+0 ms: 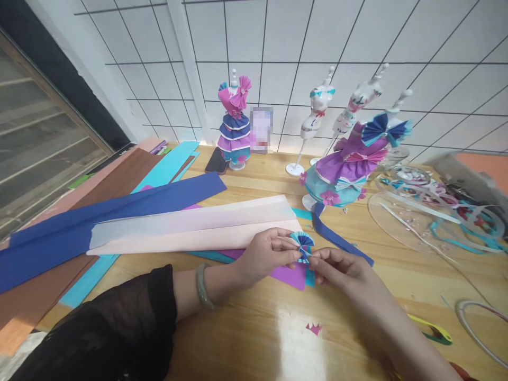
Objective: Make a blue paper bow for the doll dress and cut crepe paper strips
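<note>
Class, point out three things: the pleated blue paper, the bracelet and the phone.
Pleated blue paper (305, 239): head view, its upper fan.
Bracelet (201, 286): head view, the band's side.
Phone (216, 161): head view, its dark flat face.

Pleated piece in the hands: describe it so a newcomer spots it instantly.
On the wooden table, follow the pale strips rightward to where the left hand and right hand meet. Between their fingertips is a small pleated piece, dark blue and turquoise. Unlike the similar bow on the purple-dressed mannequin, this one is handheld.
</note>
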`<state>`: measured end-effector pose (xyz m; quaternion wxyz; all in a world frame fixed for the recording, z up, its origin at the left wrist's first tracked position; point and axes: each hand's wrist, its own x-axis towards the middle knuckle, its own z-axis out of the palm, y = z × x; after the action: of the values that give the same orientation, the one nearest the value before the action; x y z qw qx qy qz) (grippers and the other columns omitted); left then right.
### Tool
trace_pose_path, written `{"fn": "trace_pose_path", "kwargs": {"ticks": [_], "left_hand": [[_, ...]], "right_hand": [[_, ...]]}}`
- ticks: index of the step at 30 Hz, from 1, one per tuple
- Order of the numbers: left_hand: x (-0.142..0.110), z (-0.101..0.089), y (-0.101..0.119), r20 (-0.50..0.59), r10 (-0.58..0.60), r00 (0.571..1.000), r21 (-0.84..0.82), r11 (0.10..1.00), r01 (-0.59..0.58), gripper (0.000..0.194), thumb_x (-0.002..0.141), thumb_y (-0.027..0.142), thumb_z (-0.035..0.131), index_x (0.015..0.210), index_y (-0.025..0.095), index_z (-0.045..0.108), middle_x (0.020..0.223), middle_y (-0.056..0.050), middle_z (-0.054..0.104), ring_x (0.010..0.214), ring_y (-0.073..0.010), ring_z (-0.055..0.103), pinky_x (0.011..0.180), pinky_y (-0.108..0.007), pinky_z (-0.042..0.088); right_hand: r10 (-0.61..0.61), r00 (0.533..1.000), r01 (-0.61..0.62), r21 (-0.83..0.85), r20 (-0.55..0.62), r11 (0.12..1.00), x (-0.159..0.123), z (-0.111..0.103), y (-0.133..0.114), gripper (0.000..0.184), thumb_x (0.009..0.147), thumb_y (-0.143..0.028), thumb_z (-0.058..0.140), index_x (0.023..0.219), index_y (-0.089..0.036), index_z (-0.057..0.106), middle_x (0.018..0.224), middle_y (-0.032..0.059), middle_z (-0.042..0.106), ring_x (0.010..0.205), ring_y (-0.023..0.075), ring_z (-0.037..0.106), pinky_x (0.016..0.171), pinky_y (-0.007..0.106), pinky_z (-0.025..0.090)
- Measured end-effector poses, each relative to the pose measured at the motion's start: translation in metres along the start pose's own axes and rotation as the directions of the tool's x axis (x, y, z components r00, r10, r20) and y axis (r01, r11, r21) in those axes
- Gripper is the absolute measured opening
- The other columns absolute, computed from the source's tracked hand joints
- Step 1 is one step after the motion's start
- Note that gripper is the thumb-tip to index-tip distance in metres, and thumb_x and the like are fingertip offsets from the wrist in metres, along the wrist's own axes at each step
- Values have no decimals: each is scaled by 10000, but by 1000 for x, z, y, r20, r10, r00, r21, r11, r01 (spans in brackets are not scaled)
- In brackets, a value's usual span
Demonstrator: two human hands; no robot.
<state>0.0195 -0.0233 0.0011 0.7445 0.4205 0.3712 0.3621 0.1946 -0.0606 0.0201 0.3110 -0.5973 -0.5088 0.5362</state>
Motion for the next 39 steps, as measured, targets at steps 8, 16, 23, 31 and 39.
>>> {"fn": "trace_pose_path", "kwargs": {"ticks": [8,16,23,31,39], "left_hand": [[2,1,-2,29,-5,1000,-32,999,6,469,569,265,786,918,112,512,760,-46,649,611,-113,601,608,-266,480],[2,1,-3,-3,3,1000,-28,1000,-3,475,564,266,786,923,116,514,760,-40,649,625,-114,602,629,-262,468],[0,2,0,-1,-24,1000,-20,1000,24,469,548,252,794,917,103,545,767,-50,650,650,-119,606,640,-263,475],[1,0,-2,64,-17,998,5,1000,17,405,572,274,781,879,99,582,798,-79,666,674,-136,617,655,-285,484],[1,-1,-5,63,3,998,-8,1000,-2,397,574,259,781,878,102,580,761,-55,650,667,-123,610,659,-275,483]], "right_hand": [[-76,995,77,7,-62,997,0,-5,-4,315,718,-507,604,710,-193,602,614,-4,564,585,119,516,564,248,421],[-51,998,53,51,-43,997,-1,6,-7,332,678,-511,641,745,-187,614,591,-5,575,550,114,512,534,247,422],[-41,999,42,25,-35,999,2,0,5,306,694,-489,640,710,-186,606,593,-7,580,546,107,506,538,238,406],[-15,990,25,69,-138,997,-1,-4,-6,351,631,-530,675,696,-188,630,597,10,608,563,129,552,573,264,464],[-5,994,22,156,-111,988,0,-3,-6,349,633,-507,690,760,-186,642,649,6,634,586,120,578,606,259,486]]}}
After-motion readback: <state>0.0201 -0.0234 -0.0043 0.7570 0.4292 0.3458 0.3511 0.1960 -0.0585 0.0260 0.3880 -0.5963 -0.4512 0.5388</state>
